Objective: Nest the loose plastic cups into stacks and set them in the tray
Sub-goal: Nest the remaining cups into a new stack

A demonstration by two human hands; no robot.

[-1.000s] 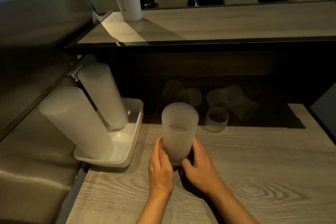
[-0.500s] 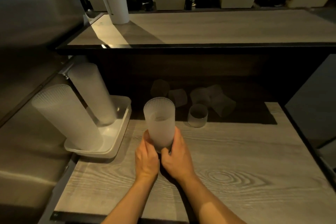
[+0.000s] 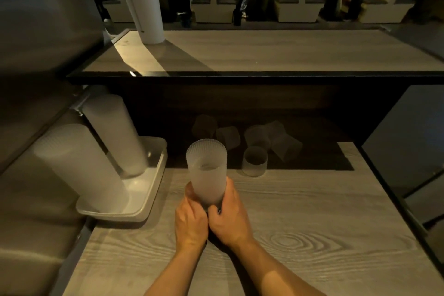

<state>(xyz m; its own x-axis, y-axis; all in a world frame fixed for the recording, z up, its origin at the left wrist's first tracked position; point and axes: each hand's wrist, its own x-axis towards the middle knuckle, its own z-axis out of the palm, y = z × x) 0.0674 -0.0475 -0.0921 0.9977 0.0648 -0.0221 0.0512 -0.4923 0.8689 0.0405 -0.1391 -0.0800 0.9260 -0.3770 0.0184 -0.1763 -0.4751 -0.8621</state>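
at left, two tall stacks (image 3: 79,166) lean in the tray (image 3: 153,190), so a knock could likely topple them. at centre, the left hand (image 3: 191,221) and right hand (image 3: 230,216) clasp a frosted, ribbed cup stack (image 3: 207,175) upright on the bench (image 3: 312,223). loose cups (image 3: 254,161) sit at right.

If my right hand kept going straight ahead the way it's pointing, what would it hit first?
The right hand already grips the cup stack, so that blocks it at once. Past it, probably the loose cups lying in the shadow, though depth is unclear.
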